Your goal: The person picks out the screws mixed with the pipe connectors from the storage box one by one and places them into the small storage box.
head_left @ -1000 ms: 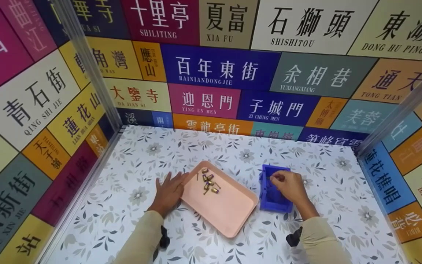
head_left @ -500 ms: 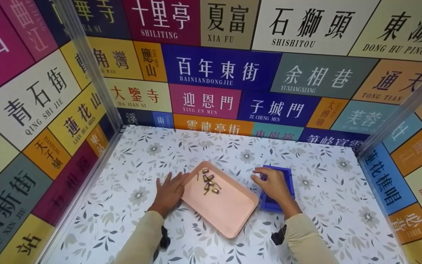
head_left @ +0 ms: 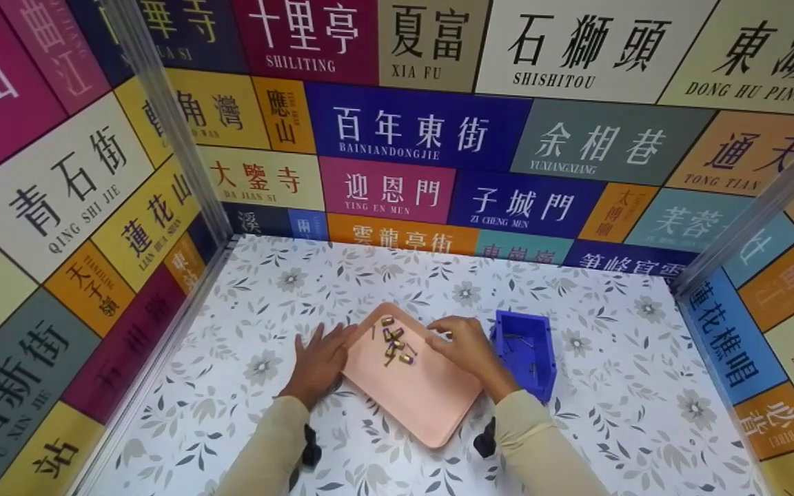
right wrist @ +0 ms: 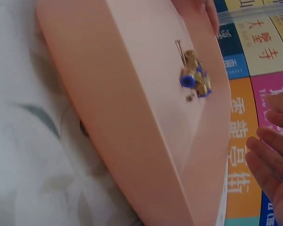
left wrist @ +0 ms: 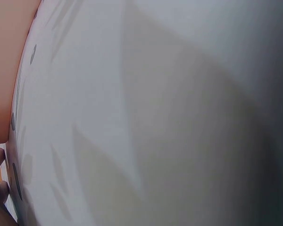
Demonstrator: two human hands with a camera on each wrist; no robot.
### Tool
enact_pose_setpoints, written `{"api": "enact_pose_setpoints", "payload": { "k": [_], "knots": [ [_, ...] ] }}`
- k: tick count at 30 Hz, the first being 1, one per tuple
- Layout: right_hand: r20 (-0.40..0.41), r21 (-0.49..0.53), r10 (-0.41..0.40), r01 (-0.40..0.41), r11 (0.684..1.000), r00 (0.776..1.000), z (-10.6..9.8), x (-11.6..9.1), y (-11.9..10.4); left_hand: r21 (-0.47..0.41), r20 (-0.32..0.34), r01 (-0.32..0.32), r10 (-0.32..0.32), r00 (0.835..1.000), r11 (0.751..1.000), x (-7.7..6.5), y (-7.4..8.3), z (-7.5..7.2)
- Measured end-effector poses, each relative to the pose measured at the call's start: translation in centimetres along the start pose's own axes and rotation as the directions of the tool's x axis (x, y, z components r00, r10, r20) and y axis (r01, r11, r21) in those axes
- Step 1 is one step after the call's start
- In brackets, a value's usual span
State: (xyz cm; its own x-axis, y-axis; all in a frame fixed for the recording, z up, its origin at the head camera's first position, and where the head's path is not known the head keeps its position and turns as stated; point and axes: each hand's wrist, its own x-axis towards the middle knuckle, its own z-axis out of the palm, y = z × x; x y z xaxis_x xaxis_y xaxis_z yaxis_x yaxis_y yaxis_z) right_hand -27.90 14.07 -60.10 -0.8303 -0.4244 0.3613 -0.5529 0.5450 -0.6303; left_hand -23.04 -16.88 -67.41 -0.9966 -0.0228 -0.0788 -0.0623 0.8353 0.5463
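Observation:
My left hand [head_left: 318, 362] lies at the left edge of the pink tray [head_left: 411, 399], fingers spread, touching its rim. Inside the tray, toward its far left, is a small heap of brass fittings [head_left: 393, 337] with blue ends, mixed with screws. The right wrist view shows these fittings [right wrist: 194, 80] and a long screw [right wrist: 180, 52] closer. Over the tray's far right edge hovers my right hand [head_left: 469, 351]. Its fingers [right wrist: 269, 150] are loosely bent and apart from the thumb, with nothing visible between them. A blue bin [head_left: 550, 344] stands right of the tray, holding several thin screws [head_left: 520, 339].
A white tabletop [head_left: 287, 282] with a leaf and flower pattern lies under everything. Printed panels [head_left: 418, 124] with large characters wall in the back and both sides, joined by clear corner strips [head_left: 176, 124].
My right hand has moved left from inside the blue bin to above the tray's right edge, uncovering the bin. The left hand and the fittings look unmoved.

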Motion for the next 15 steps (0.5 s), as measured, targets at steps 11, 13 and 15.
{"api": "enact_pose_setpoints", "payload": {
  "k": [11, 13, 15],
  "knots": [
    [0.154, -0.101, 0.031, -0.016, 0.995, 0.988, 3.5, 1.0, 0.3, 0.007, 0.03, 0.036, -0.037, 0.999, 0.999, -0.1, 0.3, -0.2],
    [0.163, -0.105, 0.041, -0.024, 0.994, 0.986, 3.8, 1.2, 0.3, -0.001, 0.036, 0.044, -0.044, 0.998, 0.999, -0.1, 0.4, -0.2],
    [0.17, -0.116, 0.055, -0.036, 0.993, 0.984, 3.9, 1.3, 0.2, -0.012, 0.037, 0.057, -0.056, 0.998, 0.998, -0.1, 0.5, -0.2]
  ]
}}
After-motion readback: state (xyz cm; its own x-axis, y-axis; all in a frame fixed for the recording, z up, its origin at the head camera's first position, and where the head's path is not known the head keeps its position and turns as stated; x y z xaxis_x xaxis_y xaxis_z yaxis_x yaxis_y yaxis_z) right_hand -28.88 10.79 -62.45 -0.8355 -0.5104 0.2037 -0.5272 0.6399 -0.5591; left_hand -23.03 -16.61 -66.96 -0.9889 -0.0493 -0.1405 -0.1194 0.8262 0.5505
